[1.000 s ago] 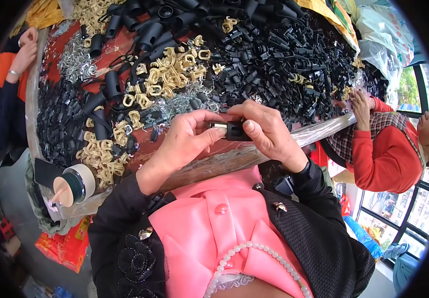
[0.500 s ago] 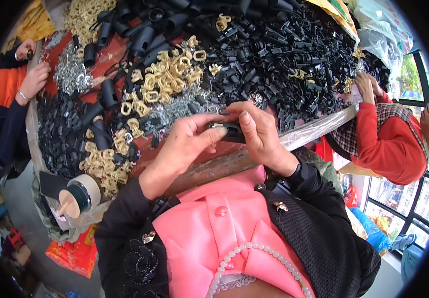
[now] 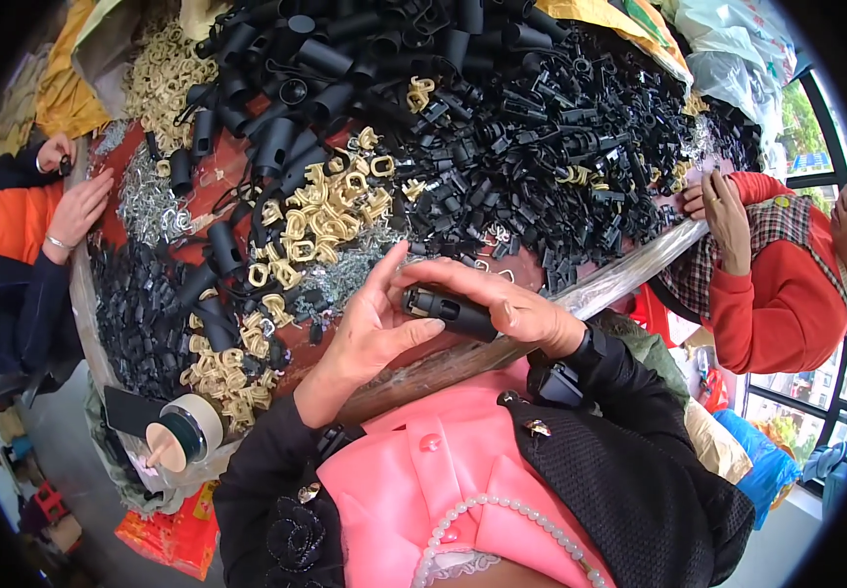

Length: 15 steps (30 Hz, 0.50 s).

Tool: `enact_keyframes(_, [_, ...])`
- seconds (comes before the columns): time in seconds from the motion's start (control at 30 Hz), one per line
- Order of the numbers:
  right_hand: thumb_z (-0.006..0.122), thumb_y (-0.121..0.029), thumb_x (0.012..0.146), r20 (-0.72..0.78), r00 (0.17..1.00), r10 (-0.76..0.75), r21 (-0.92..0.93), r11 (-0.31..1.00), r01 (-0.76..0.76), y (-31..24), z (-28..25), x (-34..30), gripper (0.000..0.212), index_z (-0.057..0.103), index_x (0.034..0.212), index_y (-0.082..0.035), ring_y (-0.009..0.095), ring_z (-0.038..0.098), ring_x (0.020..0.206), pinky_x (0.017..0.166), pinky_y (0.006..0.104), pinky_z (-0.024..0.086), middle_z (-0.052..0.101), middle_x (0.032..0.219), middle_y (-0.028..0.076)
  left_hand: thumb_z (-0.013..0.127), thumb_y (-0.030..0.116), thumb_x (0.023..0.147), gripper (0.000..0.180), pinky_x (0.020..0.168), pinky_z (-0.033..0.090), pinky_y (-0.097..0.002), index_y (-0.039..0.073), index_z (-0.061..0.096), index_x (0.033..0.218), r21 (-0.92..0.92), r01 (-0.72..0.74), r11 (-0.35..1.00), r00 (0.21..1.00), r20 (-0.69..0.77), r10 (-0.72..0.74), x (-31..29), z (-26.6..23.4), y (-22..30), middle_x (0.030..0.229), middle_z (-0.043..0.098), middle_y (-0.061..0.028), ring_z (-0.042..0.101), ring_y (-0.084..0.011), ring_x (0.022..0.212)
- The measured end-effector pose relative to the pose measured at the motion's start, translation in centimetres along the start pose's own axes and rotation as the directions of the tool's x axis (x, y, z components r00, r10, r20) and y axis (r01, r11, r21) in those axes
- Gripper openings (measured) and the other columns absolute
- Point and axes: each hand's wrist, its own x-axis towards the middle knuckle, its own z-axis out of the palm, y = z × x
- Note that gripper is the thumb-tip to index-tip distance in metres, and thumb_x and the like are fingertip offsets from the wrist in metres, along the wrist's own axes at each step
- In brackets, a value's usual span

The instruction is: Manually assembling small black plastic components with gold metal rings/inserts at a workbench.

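Observation:
A black plastic tube (image 3: 453,315) with an oblong slot in its side lies tilted between my hands, above the table's near edge. My right hand (image 3: 531,316) grips it from the right, fingers stretched over its far side and its right end hidden in the palm. My left hand (image 3: 364,328) meets the left end, thumb touching the underside and fingers spread apart. Bits of metal show at that end, too small to name. Just beyond my hands lie tan plastic loop-shaped parts (image 3: 330,220) and small silvery metal pieces (image 3: 335,269).
Heaps of small black parts (image 3: 560,147) and black tubes (image 3: 276,142) cover much of the red table. A plastic-wrapped rim (image 3: 629,263) edges it. A spool (image 3: 188,431) stands at the near left corner. One co-worker's hand (image 3: 80,208) is at left, another's hands (image 3: 727,216) at right.
My left fingers have spread from their pinch on the tube. More of the tube shows, and it has moved slightly lower. The co-worker at right has raised a hand.

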Motion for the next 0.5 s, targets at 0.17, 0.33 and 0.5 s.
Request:
enact_keyframes(0.17, [0.033, -0.073, 0.069, 0.008, 1.0, -0.004, -0.072, 0.997, 0.005, 1.0, 0.0, 0.3, 0.094, 0.03, 0.124, 0.004, 0.026, 0.038, 0.112, 0.094, 0.0363, 0.026, 0.037, 0.121, 0.017, 0.065, 0.001, 0.069, 0.084, 0.091, 0.035, -0.0301, -0.002, 0.008, 0.131, -0.081, 0.049, 0.995, 0.998, -0.026, -0.052, 0.0, 0.0, -0.2, 0.119, 0.04, -0.0136, 0.042, -0.0178, 0.108])
enact_keyframes(0.33, [0.032, -0.066, 0.076, -0.078, 0.992, -0.096, -0.142, 0.986, 0.084, 1.4, 0.5, 0.3, 0.085, 0.034, 0.122, 0.005, 0.029, 0.041, 0.11, 0.091, 0.0375, 0.03, 0.041, 0.118, 0.019, 0.065, 0.0, 0.068, 0.074, 0.091, 0.035, -0.0289, -0.002, 0.021, 0.128, -0.236, 0.095, 0.967, 0.993, -0.043, -0.108, 0.2, 0.2, -0.3, 0.117, 0.043, -0.0108, 0.045, -0.0161, 0.104])
enact_keyframes(0.5, [0.03, -0.063, 0.078, -0.188, 0.973, -0.131, -0.103, 0.988, 0.113, 1.2, 1.3, -0.1, 0.081, 0.035, 0.121, 0.005, 0.027, 0.042, 0.108, 0.091, 0.0356, 0.031, 0.044, 0.115, 0.018, 0.064, -0.001, 0.069, 0.061, 0.088, 0.038, -0.0278, 0.0, 0.033, 0.122, -0.329, 0.117, 0.937, 0.992, -0.012, -0.128, -0.1, 0.5, -0.3, 0.112, 0.047, -0.0078, 0.048, -0.014, 0.099])
